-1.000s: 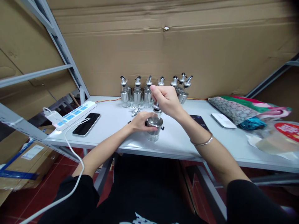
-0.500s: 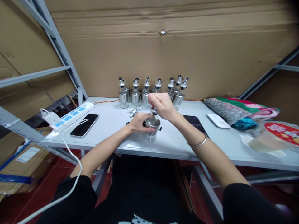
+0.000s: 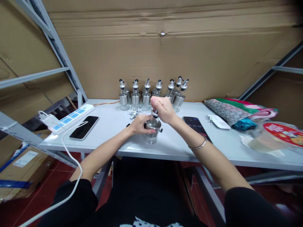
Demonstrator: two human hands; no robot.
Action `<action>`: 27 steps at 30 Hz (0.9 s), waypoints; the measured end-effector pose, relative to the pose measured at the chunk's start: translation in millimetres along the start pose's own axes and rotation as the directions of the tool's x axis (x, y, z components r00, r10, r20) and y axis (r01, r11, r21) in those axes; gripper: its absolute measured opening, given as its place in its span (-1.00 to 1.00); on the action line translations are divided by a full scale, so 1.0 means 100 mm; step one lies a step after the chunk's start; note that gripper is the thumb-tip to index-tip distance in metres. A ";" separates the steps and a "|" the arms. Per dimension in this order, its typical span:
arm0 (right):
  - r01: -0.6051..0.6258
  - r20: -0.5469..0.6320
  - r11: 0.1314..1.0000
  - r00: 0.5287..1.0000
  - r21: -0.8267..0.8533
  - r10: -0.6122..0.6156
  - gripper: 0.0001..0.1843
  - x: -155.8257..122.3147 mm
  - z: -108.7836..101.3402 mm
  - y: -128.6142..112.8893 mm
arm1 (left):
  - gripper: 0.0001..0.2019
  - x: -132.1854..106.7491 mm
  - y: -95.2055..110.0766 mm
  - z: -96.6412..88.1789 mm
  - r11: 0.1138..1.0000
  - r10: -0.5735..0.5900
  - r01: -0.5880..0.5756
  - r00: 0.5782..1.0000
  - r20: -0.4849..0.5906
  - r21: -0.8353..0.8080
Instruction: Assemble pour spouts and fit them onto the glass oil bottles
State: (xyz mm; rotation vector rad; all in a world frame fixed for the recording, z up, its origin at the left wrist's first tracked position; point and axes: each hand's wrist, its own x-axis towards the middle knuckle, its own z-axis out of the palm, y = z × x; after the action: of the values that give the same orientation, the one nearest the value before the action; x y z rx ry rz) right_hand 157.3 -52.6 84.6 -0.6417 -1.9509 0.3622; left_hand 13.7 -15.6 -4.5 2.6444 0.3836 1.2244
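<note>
A glass oil bottle (image 3: 152, 137) with a steel sleeve stands upright near the table's front edge. Wrapped round its body from the left is my left hand (image 3: 140, 125). My right hand (image 3: 163, 107) is closed over the pourer at the bottle's mouth, its fist hiding most of the spout. Small black parts (image 3: 161, 130) lie beside the bottle. Behind my left hand sits a little heap of silver pour spouts (image 3: 134, 113). Several like bottles (image 3: 135, 98), fitted with pourers, stand in rows at the back of the table.
A power strip (image 3: 72, 117) with a white cable and a phone (image 3: 84, 127) lie on the left. To the right are another phone (image 3: 196, 126), a white flat device (image 3: 220, 122), a patterned bag (image 3: 223, 110) and a red-lidded plastic tub (image 3: 265, 142). Cardboard (image 3: 165, 56) walls the back.
The view has shifted slightly. Both hands keep their hold on the bottle and its pourer, with my right fist sitting marginally lower.
</note>
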 end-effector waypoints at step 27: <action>-0.358 -0.498 0.933 0.806 0.022 0.321 -0.50 -0.10 -0.61 0.75 | -0.52 -0.02 -0.02 -0.07 0.982 -0.099 0.128 0.976 -0.195 0.142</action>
State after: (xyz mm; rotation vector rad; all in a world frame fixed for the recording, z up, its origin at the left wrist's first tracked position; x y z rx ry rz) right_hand 236.1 1.4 66.0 -1.0312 -1.3565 0.3076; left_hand 7.1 -14.1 -2.1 2.5956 0.6769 1.4647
